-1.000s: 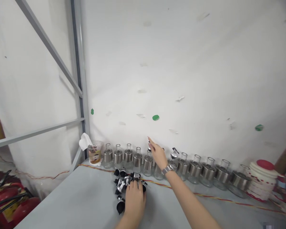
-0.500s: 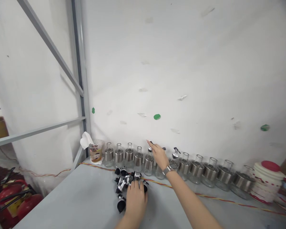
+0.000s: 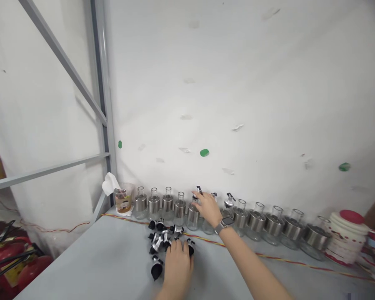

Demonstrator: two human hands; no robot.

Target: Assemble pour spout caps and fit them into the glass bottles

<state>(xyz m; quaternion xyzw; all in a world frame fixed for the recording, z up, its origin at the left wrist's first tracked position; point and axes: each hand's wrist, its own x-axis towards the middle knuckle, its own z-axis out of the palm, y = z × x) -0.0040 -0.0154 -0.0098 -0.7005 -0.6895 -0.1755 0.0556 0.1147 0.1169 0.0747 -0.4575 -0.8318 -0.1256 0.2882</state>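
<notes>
A row of glass bottles with steel collars stands along the wall on a grey table. My right hand, a watch on its wrist, rests on a bottle in the middle of the row, fingers curled at its black pourer cap. Two more capped bottles stand just right of it. My left hand lies palm down on a heap of loose black-and-silver pourer caps, fingers closed over some of them. One cap lies apart at the left of that hand.
A plastic cup with amber liquid and a tissue stands at the row's left end. A red-yellow cable runs across the table. A red-and-white container sits at far right. Red fire extinguishers lie on the floor by a grey frame.
My right hand has dropped from raised, stretched fingers down onto the bottle's cap. My left hand has stayed on the pile of caps.
</notes>
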